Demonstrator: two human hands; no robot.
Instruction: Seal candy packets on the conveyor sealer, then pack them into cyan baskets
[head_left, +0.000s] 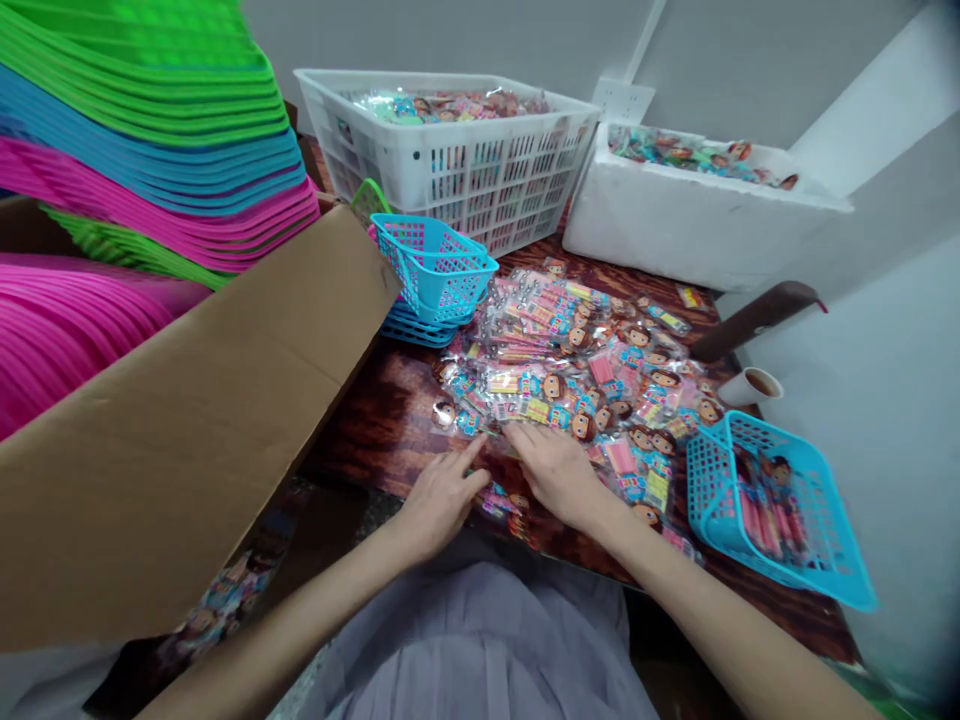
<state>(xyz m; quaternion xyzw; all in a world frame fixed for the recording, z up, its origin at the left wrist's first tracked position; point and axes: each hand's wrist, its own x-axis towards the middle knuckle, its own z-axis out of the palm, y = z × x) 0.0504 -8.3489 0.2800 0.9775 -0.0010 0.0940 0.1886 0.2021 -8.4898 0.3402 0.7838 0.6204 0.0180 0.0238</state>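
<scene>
Many small clear plastic packets (551,385) lie heaped on the table, showing pink and yellow sticks and printed cartoon heads. My left hand (441,500) is at the heap's near left edge, index finger stretched toward the packets and thumb apart. Beside it, my right hand (555,472) reaches over the near side of the heap with fingers extended, fingertips at the packets. Whether those fingertips pinch a packet is hard to see. Between my hands, near the table edge, lies a small group of colourful packets (504,503).
A blue basket (840,540) holding packets stands at right; a cup (750,386) is behind it. Blue baskets (435,270) are stacked left of the heap. A cardboard box (225,400) with stacked baskets fills the left. Behind stand a white crate (480,170) and foam box (690,220).
</scene>
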